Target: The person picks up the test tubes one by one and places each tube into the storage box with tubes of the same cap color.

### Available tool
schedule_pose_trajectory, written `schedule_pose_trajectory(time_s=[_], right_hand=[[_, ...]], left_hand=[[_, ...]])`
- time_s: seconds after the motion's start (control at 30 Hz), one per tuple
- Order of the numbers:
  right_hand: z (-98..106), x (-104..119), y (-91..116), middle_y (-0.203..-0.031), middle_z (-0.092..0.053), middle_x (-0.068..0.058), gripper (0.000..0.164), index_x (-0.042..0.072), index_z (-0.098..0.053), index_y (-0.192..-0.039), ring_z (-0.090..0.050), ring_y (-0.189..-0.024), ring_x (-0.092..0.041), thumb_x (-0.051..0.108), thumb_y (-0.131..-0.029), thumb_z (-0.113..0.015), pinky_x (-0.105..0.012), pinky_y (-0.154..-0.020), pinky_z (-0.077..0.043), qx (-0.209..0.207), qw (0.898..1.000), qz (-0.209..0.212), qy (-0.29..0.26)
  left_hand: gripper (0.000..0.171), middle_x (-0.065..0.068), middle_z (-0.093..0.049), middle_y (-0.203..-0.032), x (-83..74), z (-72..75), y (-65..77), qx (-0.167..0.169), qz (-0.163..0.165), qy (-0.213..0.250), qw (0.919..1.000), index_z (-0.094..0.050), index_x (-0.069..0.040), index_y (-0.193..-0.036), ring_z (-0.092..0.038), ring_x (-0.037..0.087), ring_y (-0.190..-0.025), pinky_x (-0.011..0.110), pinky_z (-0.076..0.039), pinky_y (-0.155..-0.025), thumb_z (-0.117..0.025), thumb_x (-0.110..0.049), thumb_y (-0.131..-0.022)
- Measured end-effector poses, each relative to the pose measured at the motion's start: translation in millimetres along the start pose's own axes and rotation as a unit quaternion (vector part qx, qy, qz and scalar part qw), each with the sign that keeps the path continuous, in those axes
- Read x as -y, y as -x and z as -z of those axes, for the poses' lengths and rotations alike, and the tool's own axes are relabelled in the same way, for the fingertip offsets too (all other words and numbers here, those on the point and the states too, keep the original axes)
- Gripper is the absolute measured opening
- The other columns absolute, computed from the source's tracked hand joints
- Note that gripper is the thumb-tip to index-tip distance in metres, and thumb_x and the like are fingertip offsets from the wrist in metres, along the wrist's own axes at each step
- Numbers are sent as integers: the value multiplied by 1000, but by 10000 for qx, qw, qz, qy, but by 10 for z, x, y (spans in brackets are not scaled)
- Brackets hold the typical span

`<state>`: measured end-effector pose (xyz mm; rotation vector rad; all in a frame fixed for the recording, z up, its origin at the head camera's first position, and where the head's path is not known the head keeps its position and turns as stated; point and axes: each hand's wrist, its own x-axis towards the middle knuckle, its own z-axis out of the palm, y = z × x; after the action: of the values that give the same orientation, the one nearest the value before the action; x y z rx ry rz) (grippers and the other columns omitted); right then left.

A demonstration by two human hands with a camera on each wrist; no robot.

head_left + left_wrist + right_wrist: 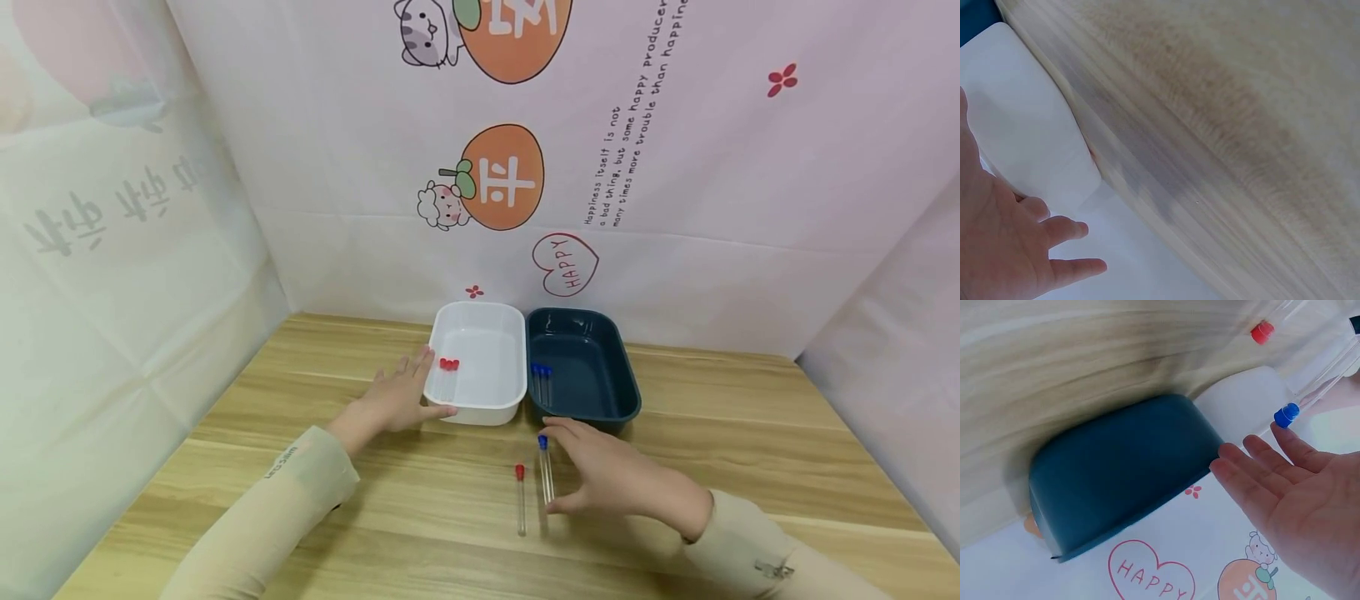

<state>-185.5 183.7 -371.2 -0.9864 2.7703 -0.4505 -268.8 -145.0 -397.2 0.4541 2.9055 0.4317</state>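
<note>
In the head view, my right hand (615, 477) holds a clear test tube with a blue cap (547, 473) lengthwise, index fingertip at the cap and thumb near the bottom end. The right wrist view has that blue cap (1286, 415) right at a fingertip. A red-capped test tube (521, 504) lies on the table just left of it. My left hand (393, 400) rests with spread fingers along the left side of a white basin (480, 414), its thumb at the front corner. In the left wrist view, the left hand (1007, 244) overlaps the basin's wall (1029, 119).
Several red-capped tubes (448, 367) lie inside the white basin at its left. Touching it on the right is a dark blue basin (628, 392), with several blue-capped tubes (541, 372) along its left wall. A printed cloth (360, 250) hangs behind the wooden table (420, 517).
</note>
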Motion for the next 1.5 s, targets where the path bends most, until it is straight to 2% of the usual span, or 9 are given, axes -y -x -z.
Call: schedule_pose_trajectory(time_s=[0.17,0.47,0.67,0.87,1.1,1.17,1.3,1.5], right_hand=[[91,18,48,-154,-43,-23,96,-3,-47,-148,-45,-139,-43,51,-79,-87,-58,-105,-44,51,9999,86,-40],[257,-2,77,-153,-46,-21,96,-5,-49,-145,-47,-138,-40,51,-78,-87,-55,-104,-46,-477,9971,392,437],[358,-63,57,-152,-47,-20,94,-5,-50,-145,-47,-138,-39,49,-78,-89,-54,-106,-46,-582,9955,406,635],[443,-164,-7,-152,-47,-23,94,-5,-48,-146,-46,-138,-42,45,-78,-89,-57,-106,-44,-703,9957,342,487],[499,-337,-103,-152,-46,-25,97,-4,-46,-148,-45,-137,-45,50,-79,-88,-61,-107,-41,-776,9966,214,174],[503,-384,-126,-152,-45,-26,95,-4,-46,-148,-45,-137,-45,46,-79,-89,-61,-107,-41,-799,9965,205,106],[513,-475,-178,-151,-46,-26,93,-5,-47,-147,-46,-137,-46,39,-78,-91,-61,-107,-41,-861,9960,218,44],[529,-598,-265,-148,-49,-29,95,-7,-48,-146,-48,-134,-47,44,-78,-90,-61,-106,-42,-1008,9945,270,77]], left_hand=[[114,10,-4,-172,1,3,-1,-10,-12,8,10000,-9,-4,-165,-13,43,-154,72,-12,-115,-60,-73,-90],[114,10,-4,-172,9,-7,-1,-34,-24,24,10000,-10,-4,-164,-14,43,-153,73,-13,-115,-61,-72,-90],[114,10,-5,-172,13,-8,1,-37,-18,21,10000,-10,-4,-164,-14,43,-153,73,-13,-115,-61,-73,-89],[115,10,-4,-172,22,-13,-4,-45,-26,51,10000,-10,-4,-165,-13,43,-154,73,-12,-115,-61,-73,-89],[116,9,-3,-172,35,-24,-26,-48,-44,28,10000,-9,-5,-165,-12,42,-154,72,-13,-115,-60,-75,-89],[116,10,-3,-172,40,-20,-31,-54,-44,39,10000,-9,-5,-165,-12,42,-154,73,-12,-115,-60,-75,-88],[116,10,-4,-172,48,-13,-39,-75,-46,7,10000,-9,-4,-165,-13,43,-154,72,-12,-115,-60,-75,-88],[116,10,-5,-172,38,-16,-33,-64,-31,-63,10000,-10,-5,-165,-14,43,-154,72,-14,-115,-60,-75,-88]])
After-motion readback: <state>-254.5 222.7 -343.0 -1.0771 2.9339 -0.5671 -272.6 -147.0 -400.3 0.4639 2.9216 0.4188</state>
